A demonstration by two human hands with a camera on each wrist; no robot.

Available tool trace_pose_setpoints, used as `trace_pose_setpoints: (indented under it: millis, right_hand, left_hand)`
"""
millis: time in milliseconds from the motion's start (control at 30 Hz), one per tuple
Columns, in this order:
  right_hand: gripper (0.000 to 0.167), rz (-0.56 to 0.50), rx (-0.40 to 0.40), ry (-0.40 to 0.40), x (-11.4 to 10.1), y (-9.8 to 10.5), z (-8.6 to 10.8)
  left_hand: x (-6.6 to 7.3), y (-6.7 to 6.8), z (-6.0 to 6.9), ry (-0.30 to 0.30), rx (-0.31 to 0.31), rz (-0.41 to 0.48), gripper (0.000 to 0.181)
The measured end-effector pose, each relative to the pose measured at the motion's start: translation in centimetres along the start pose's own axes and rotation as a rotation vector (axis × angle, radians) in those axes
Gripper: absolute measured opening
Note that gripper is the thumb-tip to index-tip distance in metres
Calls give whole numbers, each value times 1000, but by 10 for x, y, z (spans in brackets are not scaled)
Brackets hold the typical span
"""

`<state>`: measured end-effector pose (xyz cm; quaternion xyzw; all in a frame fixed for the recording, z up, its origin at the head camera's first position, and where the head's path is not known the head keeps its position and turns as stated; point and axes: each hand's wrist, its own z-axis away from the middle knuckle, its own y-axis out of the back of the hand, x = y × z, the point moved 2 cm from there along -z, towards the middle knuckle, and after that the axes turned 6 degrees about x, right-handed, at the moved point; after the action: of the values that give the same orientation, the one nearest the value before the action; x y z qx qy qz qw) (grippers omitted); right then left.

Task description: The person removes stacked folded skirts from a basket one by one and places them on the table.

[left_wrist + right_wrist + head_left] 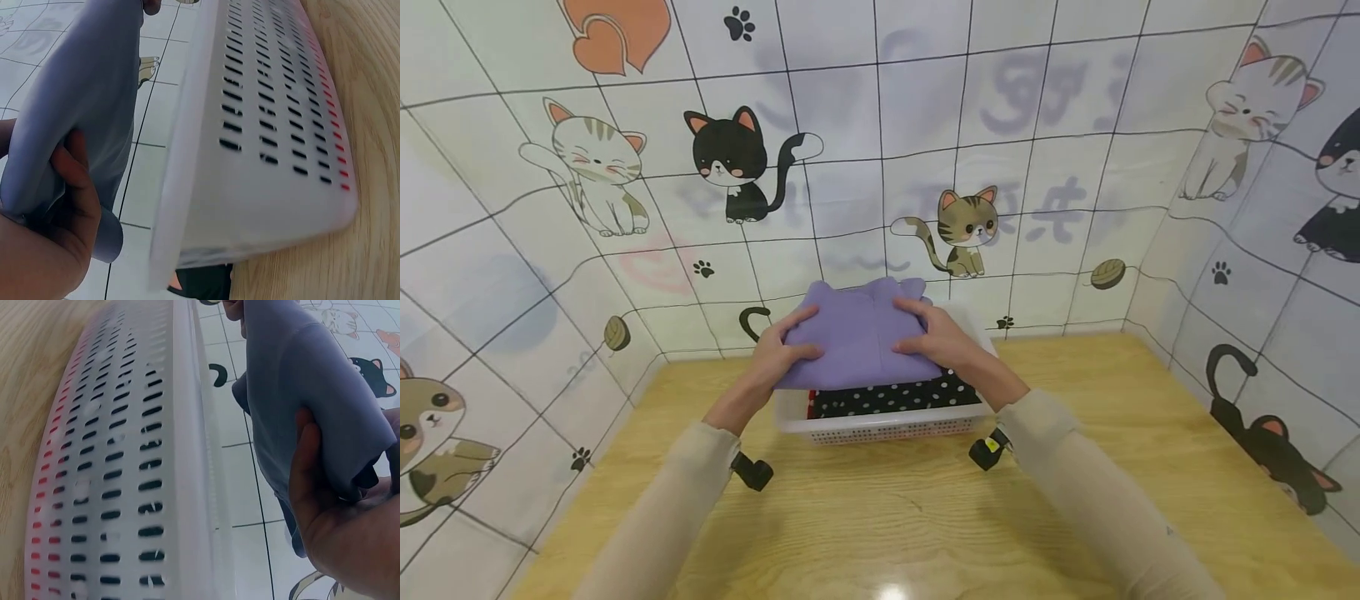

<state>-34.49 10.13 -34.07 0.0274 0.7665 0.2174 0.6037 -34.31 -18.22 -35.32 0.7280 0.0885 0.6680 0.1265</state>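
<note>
Both hands hold a folded purple garment (pixel 857 333) above a white plastic basket (pixel 880 429). My left hand (pixel 781 346) grips its left edge, thumb on the near face. At the opposite edge, my right hand (pixel 936 336) grips the cloth the same way. In the left wrist view, the fingers of the left hand (pixel 62 231) curl into the cloth (pixel 87 94) beside the basket's slotted wall. The right wrist view has the right hand (pixel 344 519) pinching the other end. Black cloth with white dots (pixel 887 398) lies in the basket, with a bit of red at its left.
The basket stands on a wood-grain table (pixel 865 517) near the back wall. White tiled sheeting (pixel 850 117) with cartoon cats covers the back and both sides. A small black camera is strapped to each wrist, close to the basket's front corners.
</note>
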Motion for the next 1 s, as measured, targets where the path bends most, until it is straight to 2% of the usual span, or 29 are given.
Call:
trace_pose_setpoints:
  millis: [167,367,833,1000]
  right_hand:
    - [79,-3,-50,-18,-7,-19,-8]
    - [76,38,-53,-18,-15,-40,-15]
    - [78,44,-94,-18,-34,-98,-32]
    - [79,62,-90,-9,-40,-118,-36]
  left_hand:
    - [-6,23,9,14,14,17,78]
    - [-12,45,16,11,13,28,78]
    - [-29,105,30,47,31,18,77]
    - [-36,126,33,54,30,-19,76]
